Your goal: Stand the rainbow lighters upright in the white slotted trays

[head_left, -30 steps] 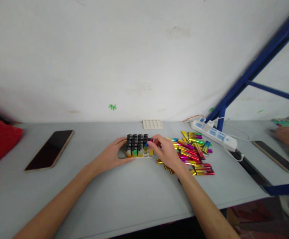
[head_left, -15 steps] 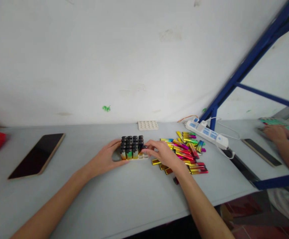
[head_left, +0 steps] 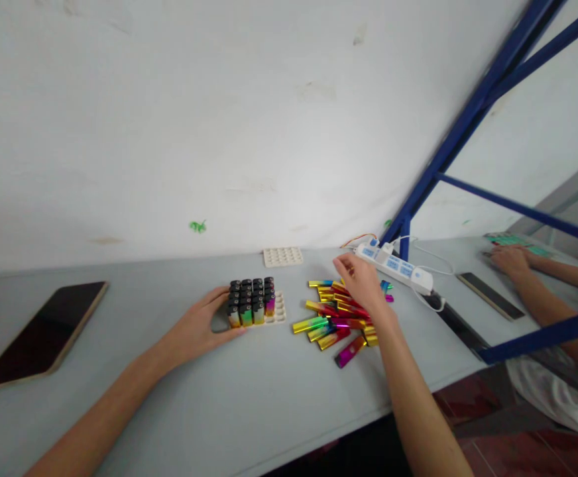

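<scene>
Pale grey table point(head_left: 249, 411), its far edge set against a scuffed off-white wall point(head_left: 269, 119), which filled twelve o'clock as read from the white tray point(head_left: 280, 308) on the tabletop. The tray carried a block of black-topped lighters point(head_left: 249, 301), all standing upright; bare sockets showed at its three o'clock end.

Left hand point(head_left: 187, 336) between eight and nine, fingers parted in a wide C: thumb along the tray's near edge, fingertips against the far corner of the block, keeping hold of that end. Right hand point(head_left: 361, 275) at about two, over the far part of the loose lighters point(head_left: 331, 318), its fingers loosely curled; could not tell whether they held anything. The loose lighters lay heaped at three, metallic gold, red, green and purple.

A second tray point(head_left: 283, 256) lay by the wall just past twelve. Phone point(head_left: 45, 331), dark screen up, well apart at nine. Green mark point(head_left: 198, 226) on the wall near eleven.

At two, a white power strip point(head_left: 398, 266) lay slantwise with plugs and cable, beside a blue metal frame point(head_left: 423, 175) that climbed toward one. Beyond the frame, between two and three, a co-worker's hand point(head_left: 510, 260) rested near a green object point(head_left: 522, 244). Reddish tiled floor point(head_left: 498, 457) showed at four, below the table.
</scene>
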Demonstrator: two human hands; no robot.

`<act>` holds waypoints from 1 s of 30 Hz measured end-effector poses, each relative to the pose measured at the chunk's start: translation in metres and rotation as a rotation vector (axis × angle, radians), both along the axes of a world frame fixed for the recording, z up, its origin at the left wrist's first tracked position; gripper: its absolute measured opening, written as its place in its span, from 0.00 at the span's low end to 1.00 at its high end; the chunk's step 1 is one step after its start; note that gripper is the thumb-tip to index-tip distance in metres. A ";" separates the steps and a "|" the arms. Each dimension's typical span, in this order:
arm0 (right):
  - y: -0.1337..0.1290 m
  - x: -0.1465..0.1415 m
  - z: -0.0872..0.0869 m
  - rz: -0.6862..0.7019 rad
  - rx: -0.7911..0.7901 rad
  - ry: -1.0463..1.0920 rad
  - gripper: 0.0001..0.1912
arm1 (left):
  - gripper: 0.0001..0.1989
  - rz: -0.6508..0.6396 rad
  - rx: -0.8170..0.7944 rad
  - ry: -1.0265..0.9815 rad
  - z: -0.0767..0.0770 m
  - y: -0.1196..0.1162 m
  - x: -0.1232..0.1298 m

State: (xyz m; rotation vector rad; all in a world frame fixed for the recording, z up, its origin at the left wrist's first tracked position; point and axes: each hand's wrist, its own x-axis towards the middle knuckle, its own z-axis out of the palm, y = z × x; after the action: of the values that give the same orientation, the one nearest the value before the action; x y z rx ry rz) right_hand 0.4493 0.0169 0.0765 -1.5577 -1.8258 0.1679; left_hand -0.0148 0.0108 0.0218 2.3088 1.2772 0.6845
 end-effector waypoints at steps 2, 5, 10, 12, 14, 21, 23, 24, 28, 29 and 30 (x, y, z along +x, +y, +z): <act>0.008 0.043 -0.002 -0.107 -0.052 -0.108 0.16 | 0.41 0.001 0.006 -0.002 0.001 0.000 0.001; 0.013 0.083 -0.007 -0.159 -0.109 -0.163 0.15 | 0.41 0.004 0.010 -0.006 0.004 0.000 0.004; 0.012 0.094 -0.017 -0.098 -0.208 -0.228 0.17 | 0.43 0.002 0.017 -0.036 0.004 0.001 0.005; 0.013 0.094 -0.018 -0.087 -0.231 -0.250 0.17 | 0.43 -0.001 0.035 -0.058 0.002 0.001 0.004; 0.016 0.096 -0.018 -0.084 -0.249 -0.269 0.16 | 0.43 -0.003 0.052 -0.073 0.000 0.002 0.004; 0.025 0.094 -0.011 -0.052 -0.320 -0.291 0.12 | 0.42 -0.011 0.047 -0.052 -0.001 0.002 0.004; 0.025 0.091 -0.010 -0.040 -0.332 -0.282 0.11 | 0.41 -0.013 0.046 -0.042 -0.001 0.002 0.004; 0.024 0.090 -0.010 -0.035 -0.333 -0.277 0.11 | 0.42 -0.012 0.049 -0.039 -0.002 0.002 0.004; 0.023 0.087 -0.011 -0.037 -0.321 -0.240 0.12 | 0.41 -0.018 0.062 -0.039 -0.003 0.002 0.003; 0.023 0.086 -0.012 -0.043 -0.316 -0.225 0.13 | 0.41 -0.022 0.065 -0.039 -0.004 0.002 0.003; 0.023 0.085 -0.012 -0.050 -0.311 -0.207 0.13 | 0.40 -0.025 0.069 -0.040 -0.004 0.002 0.003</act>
State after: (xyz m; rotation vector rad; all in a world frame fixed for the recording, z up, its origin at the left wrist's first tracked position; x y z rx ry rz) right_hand 0.5346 0.0396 0.0643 -1.8935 -1.9903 0.2879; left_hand -0.0116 0.0126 0.0183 2.3498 1.2237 0.7738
